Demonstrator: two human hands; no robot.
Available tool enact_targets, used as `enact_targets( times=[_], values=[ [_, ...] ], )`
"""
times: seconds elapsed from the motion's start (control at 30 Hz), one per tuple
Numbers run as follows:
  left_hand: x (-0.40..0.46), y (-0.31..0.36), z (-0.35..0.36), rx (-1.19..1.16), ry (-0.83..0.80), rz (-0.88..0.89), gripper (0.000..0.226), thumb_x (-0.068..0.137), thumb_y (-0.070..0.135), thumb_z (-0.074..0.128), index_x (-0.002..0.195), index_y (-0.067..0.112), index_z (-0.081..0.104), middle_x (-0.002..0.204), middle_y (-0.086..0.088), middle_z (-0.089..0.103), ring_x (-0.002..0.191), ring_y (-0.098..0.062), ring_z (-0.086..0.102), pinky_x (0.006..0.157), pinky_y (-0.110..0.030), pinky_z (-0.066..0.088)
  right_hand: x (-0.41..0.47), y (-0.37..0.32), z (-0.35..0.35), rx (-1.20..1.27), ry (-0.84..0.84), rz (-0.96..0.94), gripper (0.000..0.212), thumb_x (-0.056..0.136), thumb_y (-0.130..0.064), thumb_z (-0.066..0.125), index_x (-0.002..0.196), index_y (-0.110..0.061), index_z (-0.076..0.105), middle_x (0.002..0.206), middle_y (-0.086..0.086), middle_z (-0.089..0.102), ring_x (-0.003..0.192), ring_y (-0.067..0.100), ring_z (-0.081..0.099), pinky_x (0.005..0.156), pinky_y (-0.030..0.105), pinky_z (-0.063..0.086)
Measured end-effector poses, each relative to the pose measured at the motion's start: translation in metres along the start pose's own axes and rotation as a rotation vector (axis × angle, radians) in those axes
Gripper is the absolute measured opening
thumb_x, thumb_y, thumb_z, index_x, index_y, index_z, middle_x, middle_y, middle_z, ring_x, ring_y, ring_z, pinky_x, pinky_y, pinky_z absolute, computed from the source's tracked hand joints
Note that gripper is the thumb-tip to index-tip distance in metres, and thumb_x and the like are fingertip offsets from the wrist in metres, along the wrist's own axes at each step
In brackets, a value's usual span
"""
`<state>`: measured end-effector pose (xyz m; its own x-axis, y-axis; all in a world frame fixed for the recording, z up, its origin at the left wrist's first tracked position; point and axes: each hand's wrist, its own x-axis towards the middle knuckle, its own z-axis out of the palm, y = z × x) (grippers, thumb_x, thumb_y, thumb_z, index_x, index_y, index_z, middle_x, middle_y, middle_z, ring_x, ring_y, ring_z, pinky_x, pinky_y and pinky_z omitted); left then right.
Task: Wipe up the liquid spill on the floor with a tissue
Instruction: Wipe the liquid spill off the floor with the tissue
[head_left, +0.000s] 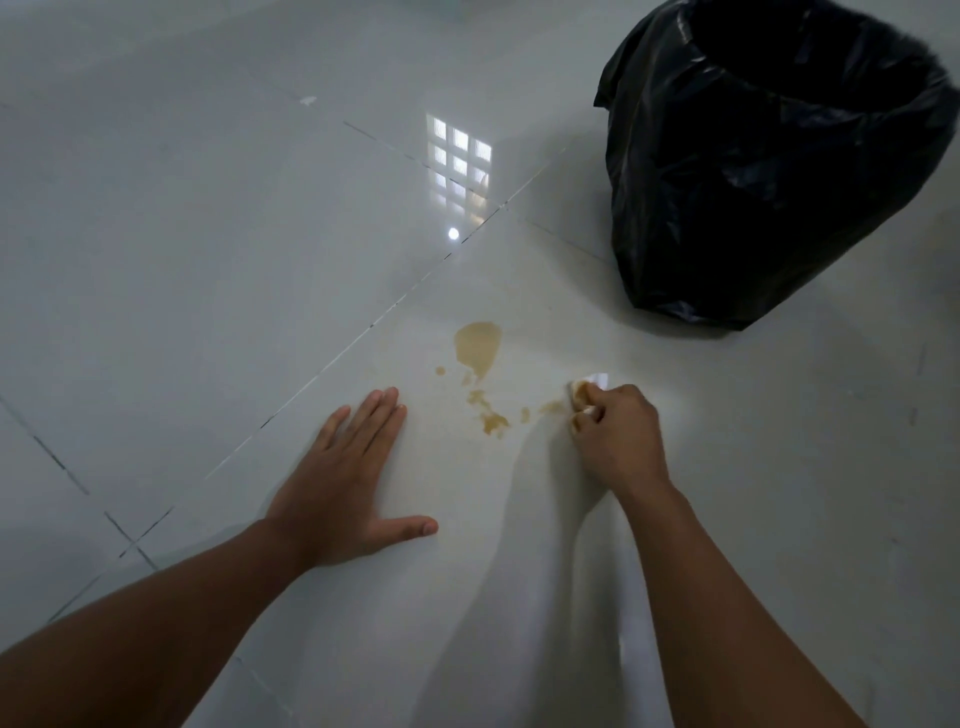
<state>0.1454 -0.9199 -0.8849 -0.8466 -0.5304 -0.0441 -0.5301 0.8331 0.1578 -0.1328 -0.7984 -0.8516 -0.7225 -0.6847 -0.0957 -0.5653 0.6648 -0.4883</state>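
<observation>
The right hand (615, 436) pinches a small wadded tissue (587, 392), soft, light, already stained and likely to tear when soaked, against the glossy floor tile (208, 260) just right of the brown spill (478, 348), while the left hand (348, 478) lies spread flat.

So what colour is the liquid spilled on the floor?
Yellowish brown. The spill shows plainly against the pale tile floor in the head view.

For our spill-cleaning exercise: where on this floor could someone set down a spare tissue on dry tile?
Dry tile lies left of the flat left hand and between the spill and the bin bag. Between the hands, brown drops crowd up to the right hand.
</observation>
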Motion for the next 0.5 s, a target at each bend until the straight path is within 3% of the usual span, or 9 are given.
enact_targets(
  times=[0.2,0.3,0.37,0.43,0.5],
  values=[
    [0.001,-0.001,0.001,-0.016,-0.001,0.004,0.125,0.072,0.095,0.039,0.157,0.005,0.021,0.167,-0.01,0.013,0.155,-0.021,0.009,0.123,-0.048,0.015,-0.026,-0.068,0.043,-0.032,-0.136,-0.237,0.029,0.085,-0.015,0.057,0.111,-0.017,0.07,0.106,0.016,0.057,0.098,0.034,0.057,0.079,0.029,0.044],
    [-0.001,-0.001,0.002,-0.016,-0.006,-0.001,0.125,0.072,0.095,0.04,0.157,0.005,0.02,0.167,-0.011,0.013,0.155,-0.021,0.009,0.124,-0.049,0.016,-0.039,-0.085,0.053,0.086,-0.168,-0.234,0.028,0.086,-0.017,0.058,0.109,-0.02,0.073,0.102,0.013,0.059,0.097,0.03,0.057,0.083,0.028,0.045],
    [-0.002,-0.002,0.002,-0.022,0.009,0.002,0.124,0.072,0.094,0.04,0.156,0.004,0.023,0.166,-0.012,0.016,0.155,-0.022,0.012,0.123,-0.049,0.017,-0.04,-0.08,0.045,0.241,-0.092,-0.159,0.026,0.084,-0.015,0.061,0.105,-0.019,0.076,0.097,0.01,0.063,0.09,0.026,0.062,0.081,0.021,0.044],
    [-0.002,-0.002,0.002,-0.028,0.022,0.009,0.124,0.072,0.094,0.04,0.156,0.003,0.024,0.166,-0.012,0.018,0.155,-0.022,0.013,0.123,-0.049,0.017,-0.037,-0.061,0.028,0.364,0.051,-0.055,0.028,0.083,-0.009,0.062,0.108,-0.015,0.075,0.094,0.005,0.064,0.083,0.021,0.063,0.071,0.005,0.037],
    [-0.002,-0.002,0.002,-0.031,0.021,0.012,0.125,0.072,0.095,0.04,0.156,0.004,0.023,0.166,-0.011,0.016,0.155,-0.021,0.012,0.123,-0.048,0.015,-0.032,-0.034,0.006,0.376,0.224,0.029,0.03,0.083,-0.003,0.062,0.109,-0.012,0.074,0.091,0.005,0.06,0.074,0.017,0.057,0.065,0.0,0.033]
  ],
)
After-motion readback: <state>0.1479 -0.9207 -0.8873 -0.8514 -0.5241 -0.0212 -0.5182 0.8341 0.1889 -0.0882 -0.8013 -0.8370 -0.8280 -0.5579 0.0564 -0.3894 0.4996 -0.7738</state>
